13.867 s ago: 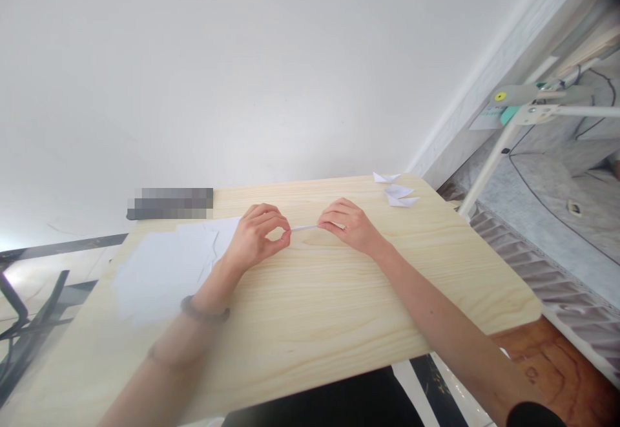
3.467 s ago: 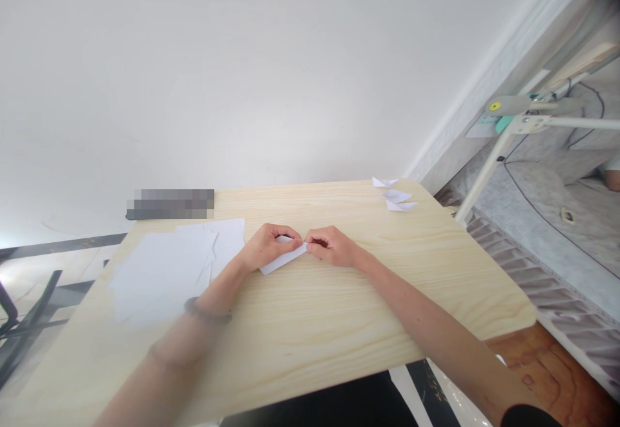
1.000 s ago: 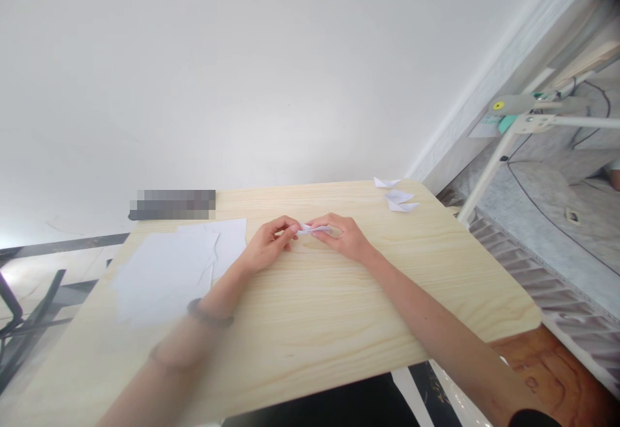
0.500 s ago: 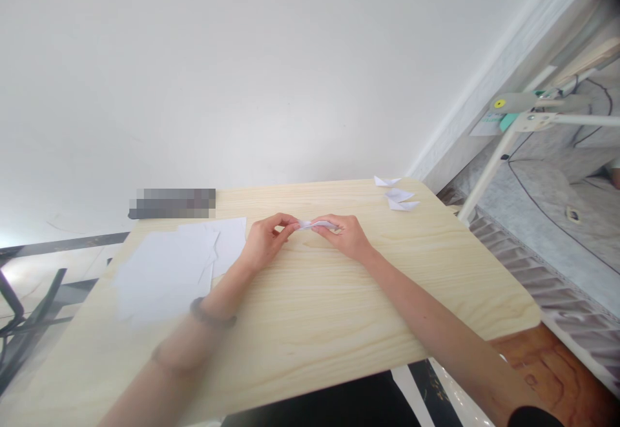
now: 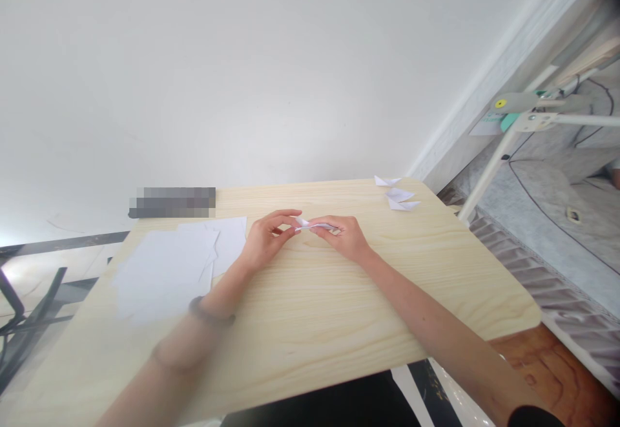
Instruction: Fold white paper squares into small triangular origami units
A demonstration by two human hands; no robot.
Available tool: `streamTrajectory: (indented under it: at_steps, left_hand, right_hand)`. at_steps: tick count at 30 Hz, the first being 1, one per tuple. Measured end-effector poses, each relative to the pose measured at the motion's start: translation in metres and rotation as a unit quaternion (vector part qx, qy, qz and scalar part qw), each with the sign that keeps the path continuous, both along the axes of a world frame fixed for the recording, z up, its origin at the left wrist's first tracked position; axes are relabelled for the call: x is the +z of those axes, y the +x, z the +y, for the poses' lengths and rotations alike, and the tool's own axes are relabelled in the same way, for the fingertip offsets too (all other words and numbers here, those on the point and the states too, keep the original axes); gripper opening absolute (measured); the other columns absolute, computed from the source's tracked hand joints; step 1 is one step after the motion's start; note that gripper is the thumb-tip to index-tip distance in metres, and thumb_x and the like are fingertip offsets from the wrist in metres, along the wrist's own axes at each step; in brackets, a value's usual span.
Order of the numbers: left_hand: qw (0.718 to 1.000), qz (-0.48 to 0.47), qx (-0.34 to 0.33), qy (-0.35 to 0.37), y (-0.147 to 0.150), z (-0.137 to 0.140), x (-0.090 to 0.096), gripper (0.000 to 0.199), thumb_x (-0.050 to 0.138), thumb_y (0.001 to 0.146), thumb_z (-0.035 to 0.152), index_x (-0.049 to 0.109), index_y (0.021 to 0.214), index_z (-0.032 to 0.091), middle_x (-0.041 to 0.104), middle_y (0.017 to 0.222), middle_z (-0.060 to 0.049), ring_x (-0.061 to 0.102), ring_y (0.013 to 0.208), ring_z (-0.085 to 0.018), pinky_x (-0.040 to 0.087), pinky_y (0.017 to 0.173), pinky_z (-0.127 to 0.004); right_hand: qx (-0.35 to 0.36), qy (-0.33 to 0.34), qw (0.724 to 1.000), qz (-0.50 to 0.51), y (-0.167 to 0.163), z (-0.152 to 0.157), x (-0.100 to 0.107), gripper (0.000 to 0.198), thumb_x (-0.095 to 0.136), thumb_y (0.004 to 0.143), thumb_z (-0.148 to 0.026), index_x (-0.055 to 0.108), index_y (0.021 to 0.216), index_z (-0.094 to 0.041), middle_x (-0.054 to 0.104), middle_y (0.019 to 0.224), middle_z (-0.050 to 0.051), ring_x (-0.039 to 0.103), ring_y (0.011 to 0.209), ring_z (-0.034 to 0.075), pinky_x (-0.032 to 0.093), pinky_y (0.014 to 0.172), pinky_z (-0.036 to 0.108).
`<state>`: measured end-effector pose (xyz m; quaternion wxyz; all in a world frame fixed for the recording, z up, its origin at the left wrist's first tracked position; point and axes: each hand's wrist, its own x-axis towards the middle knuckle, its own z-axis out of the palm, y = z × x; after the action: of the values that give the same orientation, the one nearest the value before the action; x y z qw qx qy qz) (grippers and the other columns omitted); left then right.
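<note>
Pale wall (image 5: 271, 91) rises behind the far edge of a light wood-grained worktop (image 5: 339, 311), which I view from a distance through the head camera. A white folded paper (image 5: 303, 223) lies between my two hands, short of the far edge and about midway between the left and right edges; whether it touches the wood I cannot tell. My right hand (image 5: 345, 236) pinches its right end between thumb and fingers. My left hand (image 5: 265, 239) grips the left end more loosely — thumb below, a finger against the paper, and the uppermost finger stretched out clear of it. I judge the step in hand to be the shaping of a fold. Done well, it would have the right hand act as a steady clamp while the left does the fine work; layers should be lined up before any pressure, and the crease pressed outward from its middle. Too hard a pinch could buckle the thin tip — too slack a one could let the layers slip. Three small folded pieces (image 5: 400, 194) sit by the far right corner, the nearer two close together. Loose white sheets (image 5: 165, 272) overlap near the left edge, with a dark, pixelated object (image 5: 172, 204) at the far left corner.
</note>
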<state>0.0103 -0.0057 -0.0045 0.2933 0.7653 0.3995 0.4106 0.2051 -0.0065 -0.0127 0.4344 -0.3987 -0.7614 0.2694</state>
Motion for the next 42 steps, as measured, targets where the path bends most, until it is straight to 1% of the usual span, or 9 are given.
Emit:
streamTrajectory:
  at_steps: [9, 15, 20, 23, 26, 29, 32, 37, 42]
  left_hand:
    - [0.995, -0.023, -0.042, -0.087, 0.0000, 0.0002, -0.0012, 0.023, 0.052, 0.078, 0.036, 0.064, 0.086, 0.018, 0.055, 0.115, -0.008, 0.058, 0.091, -0.019, 0.049, 0.067, -0.027]
    - [0.986, -0.050, -0.075, -0.139, 0.0005, -0.0019, 0.0030, 0.024, 0.046, 0.082, 0.034, 0.062, 0.086, 0.016, 0.057, 0.110, -0.008, 0.055, 0.093, -0.018, 0.046, 0.071, -0.027]
    - [0.982, -0.083, -0.084, -0.149, 0.0023, -0.0013, 0.0010, 0.021, 0.049, 0.081, 0.032, 0.057, 0.089, 0.015, 0.060, 0.101, -0.008, 0.056, 0.087, -0.016, 0.047, 0.068, -0.026]
    - [0.990, -0.083, -0.029, -0.112, 0.0019, -0.0003, -0.0015, 0.018, 0.053, 0.079, 0.033, 0.054, 0.086, 0.016, 0.059, 0.101, -0.007, 0.057, 0.083, -0.015, 0.048, 0.063, -0.025]
    - [0.999, -0.034, 0.018, -0.035, 0.0008, 0.0001, -0.0020, 0.016, 0.054, 0.078, 0.032, 0.057, 0.081, 0.017, 0.059, 0.100, -0.006, 0.057, 0.087, -0.015, 0.048, 0.062, -0.023]
    - [0.998, 0.011, 0.024, 0.050, 0.0004, -0.0003, -0.0018, 0.015, 0.052, 0.080, 0.030, 0.061, 0.083, 0.018, 0.060, 0.100, -0.005, 0.057, 0.087, -0.015, 0.049, 0.061, -0.023]
    - [0.994, 0.042, 0.015, 0.103, 0.0009, -0.0009, -0.0028, 0.017, 0.051, 0.080, 0.029, 0.062, 0.088, 0.019, 0.061, 0.101, -0.006, 0.057, 0.085, -0.014, 0.049, 0.060, -0.023]
    - [0.991, 0.061, 0.011, 0.118, 0.0010, -0.0004, -0.0048, 0.016, 0.053, 0.079, 0.029, 0.063, 0.086, 0.020, 0.059, 0.106, -0.007, 0.057, 0.088, -0.016, 0.050, 0.062, -0.024]
    - [0.993, 0.082, 0.017, 0.079, 0.0010, 0.0005, -0.0054, 0.018, 0.049, 0.081, 0.030, 0.063, 0.082, 0.019, 0.060, 0.107, -0.007, 0.059, 0.082, -0.016, 0.050, 0.067, -0.028]
  right_hand:
    - [0.001, 0.018, 1.000, -0.001, 0.0006, 0.0005, -0.0030, 0.018, 0.054, 0.077, -0.028, 0.066, 0.089, -0.022, 0.068, 0.091, 0.001, 0.063, 0.082, 0.014, 0.052, 0.067, 0.022]
    - [0.012, 0.011, 1.000, -0.001, 0.0007, 0.0001, -0.0019, 0.018, 0.055, 0.077, -0.029, 0.066, 0.090, -0.023, 0.067, 0.091, 0.001, 0.063, 0.082, 0.014, 0.052, 0.066, 0.021]
    - [0.016, -0.005, 1.000, 0.000, 0.0009, -0.0003, -0.0030, 0.019, 0.054, 0.078, -0.029, 0.066, 0.091, -0.023, 0.067, 0.092, 0.001, 0.063, 0.083, 0.015, 0.052, 0.066, 0.022]
    - [0.010, -0.011, 1.000, 0.003, 0.0011, -0.0001, -0.0028, 0.019, 0.055, 0.077, -0.029, 0.066, 0.090, -0.023, 0.067, 0.092, 0.001, 0.063, 0.083, 0.015, 0.052, 0.066, 0.022]
    - [0.007, -0.008, 1.000, -0.003, 0.0007, 0.0000, -0.0010, 0.018, 0.055, 0.077, -0.029, 0.066, 0.089, -0.022, 0.068, 0.090, 0.000, 0.063, 0.080, 0.014, 0.051, 0.066, 0.020]
    - [0.003, -0.003, 1.000, -0.007, 0.0001, -0.0001, 0.0010, 0.018, 0.055, 0.077, -0.028, 0.066, 0.090, -0.021, 0.068, 0.086, 0.000, 0.063, 0.074, 0.012, 0.050, 0.063, 0.018]
    - [-0.005, -0.002, 1.000, -0.004, -0.0004, 0.0000, 0.0015, 0.018, 0.055, 0.077, -0.028, 0.066, 0.089, -0.020, 0.069, 0.084, 0.000, 0.064, 0.072, 0.012, 0.049, 0.062, 0.018]
    - [0.002, 0.005, 1.000, -0.004, -0.0012, -0.0004, -0.0004, 0.018, 0.054, 0.078, -0.028, 0.066, 0.089, -0.022, 0.068, 0.088, 0.000, 0.064, 0.078, 0.013, 0.051, 0.066, 0.019]
    - [0.008, 0.004, 1.000, -0.014, -0.0025, 0.0001, -0.0033, 0.019, 0.053, 0.078, -0.029, 0.066, 0.090, -0.024, 0.067, 0.093, -0.001, 0.063, 0.084, 0.014, 0.052, 0.068, 0.022]
